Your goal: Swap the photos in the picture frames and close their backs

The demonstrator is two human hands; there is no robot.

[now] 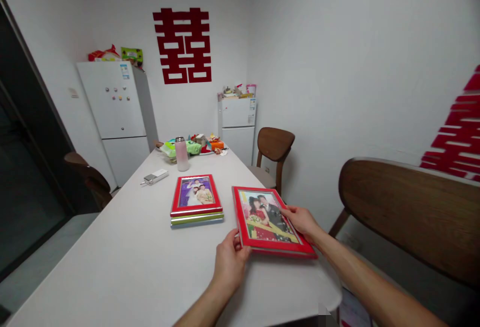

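Observation:
A red picture frame (267,219) with a wedding photo of two people is held near the right edge of the white table. My left hand (229,261) grips its near left corner, thumb and fingers closed on the edge. On the right side, my right hand (300,221) is closed around the border, fingers reaching over the photo. Left of it lies a stack of frames, topped by a red frame (198,194) with another wedding photo. Below that one, the edges of a green frame (197,218) and a light blue one show.
Farther up the white table (138,247) stand a pink bottle (182,154), a small silver-and-white device (155,177) and a pile of snack packets (193,147). Wooden chairs flank the table, one chair (408,212) close on the right. Two white refrigerators stand at the far wall.

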